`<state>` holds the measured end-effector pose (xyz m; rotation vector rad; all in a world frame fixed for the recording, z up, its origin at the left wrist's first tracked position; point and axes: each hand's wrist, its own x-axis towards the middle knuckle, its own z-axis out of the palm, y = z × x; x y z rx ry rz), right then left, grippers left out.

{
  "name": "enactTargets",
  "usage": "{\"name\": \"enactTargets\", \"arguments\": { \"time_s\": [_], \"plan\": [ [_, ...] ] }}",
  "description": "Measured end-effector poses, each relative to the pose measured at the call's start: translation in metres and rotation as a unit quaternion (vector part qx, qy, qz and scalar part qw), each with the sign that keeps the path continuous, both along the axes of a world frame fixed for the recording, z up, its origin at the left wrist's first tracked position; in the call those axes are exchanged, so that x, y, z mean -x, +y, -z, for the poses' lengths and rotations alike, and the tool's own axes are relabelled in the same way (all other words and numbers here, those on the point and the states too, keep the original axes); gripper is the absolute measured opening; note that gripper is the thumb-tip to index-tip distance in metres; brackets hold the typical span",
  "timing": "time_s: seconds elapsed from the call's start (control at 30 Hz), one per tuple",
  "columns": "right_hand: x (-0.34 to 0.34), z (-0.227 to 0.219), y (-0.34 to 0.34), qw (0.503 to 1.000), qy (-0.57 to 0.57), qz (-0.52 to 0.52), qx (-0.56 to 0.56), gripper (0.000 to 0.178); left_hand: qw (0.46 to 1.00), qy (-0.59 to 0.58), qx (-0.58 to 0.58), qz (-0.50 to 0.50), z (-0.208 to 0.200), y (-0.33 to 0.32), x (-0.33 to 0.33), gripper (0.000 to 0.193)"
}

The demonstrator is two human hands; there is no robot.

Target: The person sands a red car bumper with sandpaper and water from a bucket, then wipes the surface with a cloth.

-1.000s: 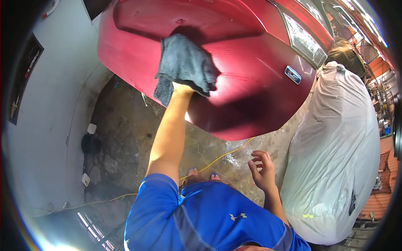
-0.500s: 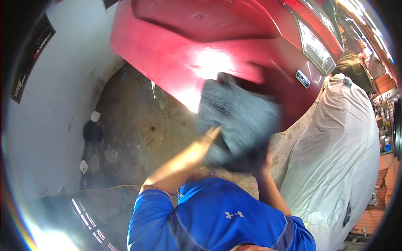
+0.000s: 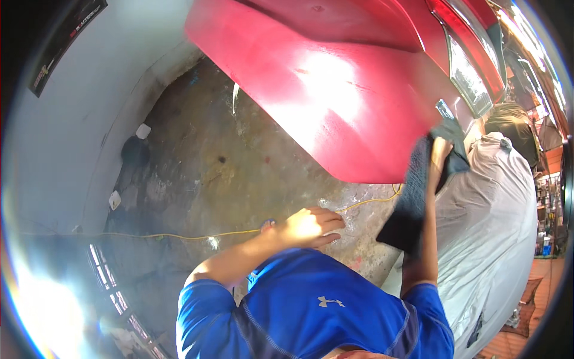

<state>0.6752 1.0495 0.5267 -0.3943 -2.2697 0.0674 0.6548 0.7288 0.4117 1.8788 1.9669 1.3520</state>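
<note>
Hanging lengthwise below the right hand (image 3: pixel 441 149), a dark cloth (image 3: pixel 412 203) is being gripped against the red car panel (image 3: pixel 335 107); left hand (image 3: pixel 311 228) is being held open, empty.

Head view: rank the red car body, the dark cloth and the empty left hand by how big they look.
1. red car body, by far.
2. dark cloth, held by the right hand.
3. left hand, though it sits nearer the camera, so its true rank against the cloth is unsure.

Blue short-sleeved shirt (image 3: pixel 311 317) — pale stitching, bare forearms
</note>
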Motion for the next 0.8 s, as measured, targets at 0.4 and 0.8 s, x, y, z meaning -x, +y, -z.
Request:
{"name": "enactTargets", "arguments": {
  "time_s": [0.4,0.8],
  "plan": [
    [0.132,-0.031,-0.083,0.930,-0.233,-0.069,-0.274,0.089,0.988,-0.073,0.066,-0.123,0.038,-0.065,-0.026,0.028],
    [0.116,0.031,-0.124,0.874,-0.376,-0.242,-0.192,0.083,0.974,-0.085,0.106,-0.180,0.043,-0.088,0.008,0.034]
  ]
}}
